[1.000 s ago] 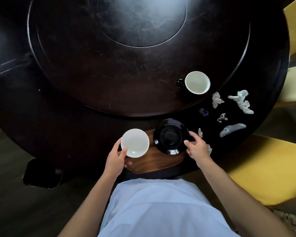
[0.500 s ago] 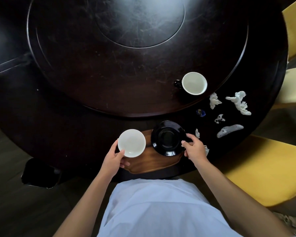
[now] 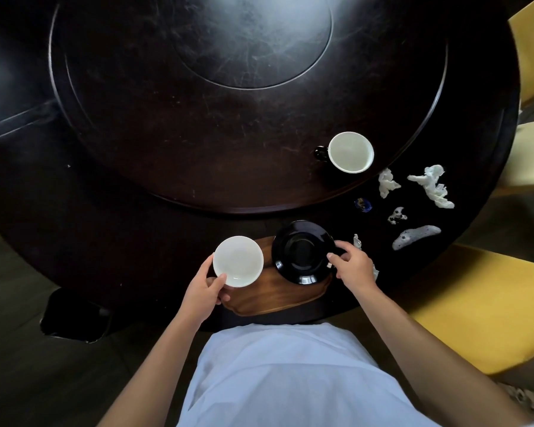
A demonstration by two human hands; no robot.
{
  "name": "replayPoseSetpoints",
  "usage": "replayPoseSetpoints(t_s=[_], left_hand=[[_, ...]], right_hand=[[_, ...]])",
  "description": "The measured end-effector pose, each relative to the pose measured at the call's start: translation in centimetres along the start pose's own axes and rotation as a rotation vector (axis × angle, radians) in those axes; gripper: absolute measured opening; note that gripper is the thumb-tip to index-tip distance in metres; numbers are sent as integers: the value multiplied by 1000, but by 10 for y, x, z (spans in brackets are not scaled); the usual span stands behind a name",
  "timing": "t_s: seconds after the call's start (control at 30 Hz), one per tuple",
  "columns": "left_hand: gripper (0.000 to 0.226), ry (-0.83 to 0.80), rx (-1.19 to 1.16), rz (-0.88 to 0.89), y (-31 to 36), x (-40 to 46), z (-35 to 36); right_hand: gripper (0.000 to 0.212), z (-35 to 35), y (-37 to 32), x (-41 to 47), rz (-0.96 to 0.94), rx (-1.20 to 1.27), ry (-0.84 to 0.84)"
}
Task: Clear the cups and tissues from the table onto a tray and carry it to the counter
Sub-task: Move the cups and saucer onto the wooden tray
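Observation:
A wooden tray (image 3: 272, 298) lies at the near edge of the dark round table (image 3: 111, 241). My left hand (image 3: 202, 292) grips a white cup (image 3: 238, 261) over the tray's left end. My right hand (image 3: 353, 268) pinches the right rim of a black saucer (image 3: 302, 252) over the tray's right end. A second cup (image 3: 350, 152), white inside with a dark handle, stands on the raised turntable (image 3: 228, 134). Several crumpled white tissues (image 3: 429, 186) lie on the table to the right, one (image 3: 415, 237) long and grey-white.
A small blue object (image 3: 363, 205) lies among the tissues. Yellow chairs (image 3: 487, 306) stand to the right of the table. A dark shape (image 3: 74, 315) sits on the floor at the lower left.
Both hands and the things they hold have shifted slightly left over the tray. The cup on the turntable and the tissues have stayed in place.

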State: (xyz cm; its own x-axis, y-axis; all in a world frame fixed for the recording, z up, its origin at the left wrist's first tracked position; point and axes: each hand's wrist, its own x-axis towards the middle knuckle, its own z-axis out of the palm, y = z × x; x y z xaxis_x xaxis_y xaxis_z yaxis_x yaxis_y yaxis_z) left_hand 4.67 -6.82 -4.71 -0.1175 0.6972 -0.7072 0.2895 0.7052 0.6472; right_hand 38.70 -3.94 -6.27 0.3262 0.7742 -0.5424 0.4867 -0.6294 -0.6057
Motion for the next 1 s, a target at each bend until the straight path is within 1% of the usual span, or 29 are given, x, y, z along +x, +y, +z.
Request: replayPoseSetpoints(t_s=[0.03,0.13,0.23,0.33,0.37,0.43,0.5,0.57,0.67,0.7,0.8,0.9,1.0], left_hand=[[64,-4,2,-2,1,-1,-1],[62,1,25,-10,1,2,-3],[49,63,61,-16,0,8,-8],[35,152,132,28,7,13,-18],[32,188,169,61,12,15,-24],[26,256,224,149,27,26,-35],[22,339,321,291,48,43,-45],[24,406,426,446,76,63,-49],[36,424,583,638,120,98,-48],[42,418,622,661,134,111,-47],[57,387,760,651,161,147,-39],[69,333,916,652,171,171,-30],[73,291,1002,641,166,184,-25]], right_hand=[[35,-2,-2,-1,7,7,-16],[38,-5,-5,0,35,35,-62],[37,-8,-3,2,73,19,-80],[32,-12,-8,4,2,-103,55],[31,-13,-16,6,-33,-102,106],[31,-15,-37,12,-80,-22,175],[35,-15,-62,23,-98,93,189],[42,-11,-89,32,-122,218,151],[53,2,-121,48,-143,360,71],[57,8,-129,53,-133,400,40],[64,23,-144,66,-87,499,-42],[67,32,-154,74,-41,603,-29],[66,37,-161,84,0,674,-4]])
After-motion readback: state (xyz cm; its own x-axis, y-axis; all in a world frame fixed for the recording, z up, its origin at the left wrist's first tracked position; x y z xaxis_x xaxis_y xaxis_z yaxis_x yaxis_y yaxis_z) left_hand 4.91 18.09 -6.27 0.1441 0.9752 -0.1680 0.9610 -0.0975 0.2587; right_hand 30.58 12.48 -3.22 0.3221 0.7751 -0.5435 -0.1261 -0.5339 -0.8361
